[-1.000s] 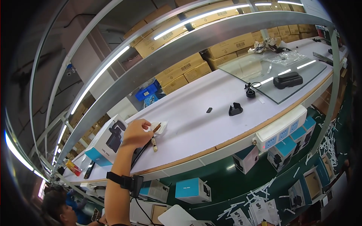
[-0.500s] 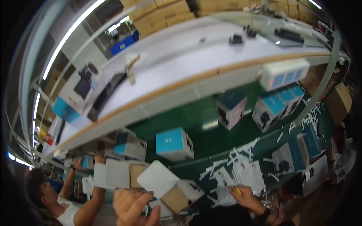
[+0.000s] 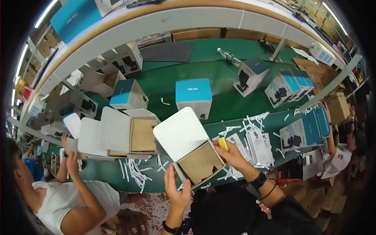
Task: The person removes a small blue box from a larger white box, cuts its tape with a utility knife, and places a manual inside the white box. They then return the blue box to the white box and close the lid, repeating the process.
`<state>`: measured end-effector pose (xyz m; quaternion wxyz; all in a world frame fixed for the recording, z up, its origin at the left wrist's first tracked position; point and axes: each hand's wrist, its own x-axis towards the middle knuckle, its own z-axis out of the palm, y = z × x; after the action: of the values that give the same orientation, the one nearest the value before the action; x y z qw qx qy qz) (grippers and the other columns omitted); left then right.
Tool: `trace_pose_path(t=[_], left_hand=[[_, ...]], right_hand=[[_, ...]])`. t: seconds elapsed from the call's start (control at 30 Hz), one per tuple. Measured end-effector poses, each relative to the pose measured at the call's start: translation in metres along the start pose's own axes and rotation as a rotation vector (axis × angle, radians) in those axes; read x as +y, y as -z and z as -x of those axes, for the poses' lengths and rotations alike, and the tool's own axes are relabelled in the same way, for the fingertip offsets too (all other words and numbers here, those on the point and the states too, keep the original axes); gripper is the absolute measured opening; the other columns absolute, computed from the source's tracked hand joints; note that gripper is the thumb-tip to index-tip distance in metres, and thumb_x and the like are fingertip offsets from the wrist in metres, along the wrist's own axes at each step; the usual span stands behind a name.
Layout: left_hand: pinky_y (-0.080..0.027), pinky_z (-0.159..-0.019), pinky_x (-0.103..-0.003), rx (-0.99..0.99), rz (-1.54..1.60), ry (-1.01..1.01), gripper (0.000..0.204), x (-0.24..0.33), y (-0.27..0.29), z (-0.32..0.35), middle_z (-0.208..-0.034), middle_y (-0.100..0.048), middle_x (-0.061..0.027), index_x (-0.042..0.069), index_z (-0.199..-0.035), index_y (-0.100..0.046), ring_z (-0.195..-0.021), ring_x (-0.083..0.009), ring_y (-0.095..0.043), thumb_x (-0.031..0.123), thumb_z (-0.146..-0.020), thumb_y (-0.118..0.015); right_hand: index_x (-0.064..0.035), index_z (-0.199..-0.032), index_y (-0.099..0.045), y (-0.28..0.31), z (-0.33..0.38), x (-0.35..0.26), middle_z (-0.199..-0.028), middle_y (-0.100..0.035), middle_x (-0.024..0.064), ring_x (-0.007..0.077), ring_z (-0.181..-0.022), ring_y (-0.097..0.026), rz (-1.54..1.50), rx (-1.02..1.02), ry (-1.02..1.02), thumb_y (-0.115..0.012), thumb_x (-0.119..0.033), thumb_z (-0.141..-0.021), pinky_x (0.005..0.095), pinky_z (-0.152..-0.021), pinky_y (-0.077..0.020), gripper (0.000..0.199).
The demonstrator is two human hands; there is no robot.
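Observation:
A white carton point(image 3: 181, 127) stands tilted in front of me with its lid flap up and a brown cardboard insert point(image 3: 199, 162) inside. My left hand point(image 3: 178, 192) grips the carton's near left wall, thumb on one side and fingers on the other. At the carton's right edge, my right hand point(image 3: 232, 156) is closed round a small yellow tool point(image 3: 223, 144), its exact kind unclear. That hand's fingers also meet the carton wall. Left of this carton sits another open white carton point(image 3: 113, 131) with a brown insert. Leaflets point(image 3: 258, 147) lie in a stack just right of my right hand.
Closed teal-topped boxes point(image 3: 193, 92) stand on the green bench point(image 3: 156, 86), with a clear bottle point(image 3: 229, 57) behind. Paper strips point(image 3: 135, 174) are strewn about. A shelf edge point(image 3: 176, 15) crosses above. People work at left point(image 3: 74, 199) and right point(image 3: 340, 156).
My view has tipped down toward the bench. My left hand, earlier raised with nothing visible in it, now grips the carton. My right hand has come from the leaflets to the carton's right edge, still with the yellow tool.

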<state>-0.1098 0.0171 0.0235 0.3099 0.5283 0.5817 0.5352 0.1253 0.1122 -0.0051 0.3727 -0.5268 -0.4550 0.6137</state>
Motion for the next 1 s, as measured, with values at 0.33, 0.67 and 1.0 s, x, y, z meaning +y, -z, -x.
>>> trace_pose_path(t=[0.33, 0.67, 1.0], left_hand=[[-0.031, -0.117, -0.053, -0.385, -0.356, -0.333, 0.078, 0.013, -0.009, -0.014, -0.155, -0.038, -0.0325, -0.012, -0.149, -0.038, -0.139, -0.0454, -0.045, 0.025, -0.088, -0.069], [-0.031, -0.116, -0.058, -0.617, -0.851, -0.585, 0.094, -0.010, -0.025, -0.011, -0.154, -0.040, -0.0329, -0.009, -0.145, -0.044, -0.145, -0.0480, -0.037, 0.049, -0.080, -0.079], [-0.032, -0.116, -0.057, -0.595, -0.838, -0.549, 0.088, 0.000, -0.028, -0.012, -0.152, -0.044, -0.0316, -0.008, -0.144, -0.046, -0.144, -0.0464, -0.040, 0.050, -0.084, -0.076]], right_hand=[[0.0021, -0.136, -0.050, -0.035, 0.048, 0.019, -0.120, -0.064, 0.0190, 0.0276, -0.111, -0.064, 0.731, 0.352, 0.231, -0.075, -0.034, -0.092, 0.0343, -0.090, -0.0526, 0.063], [-0.0005, -0.111, -0.060, 0.010, 0.078, -0.025, -0.082, -0.070, 0.0192, 0.0379, -0.070, -0.069, 0.570, 0.004, 0.107, -0.063, -0.027, -0.097, 0.0455, -0.066, -0.0540, 0.030], [-0.0041, -0.095, -0.066, 0.034, 0.062, -0.050, -0.072, -0.068, 0.0183, 0.0406, -0.068, -0.067, 0.878, -0.114, 0.209, -0.059, -0.027, -0.096, 0.0476, -0.065, -0.0536, 0.024]])
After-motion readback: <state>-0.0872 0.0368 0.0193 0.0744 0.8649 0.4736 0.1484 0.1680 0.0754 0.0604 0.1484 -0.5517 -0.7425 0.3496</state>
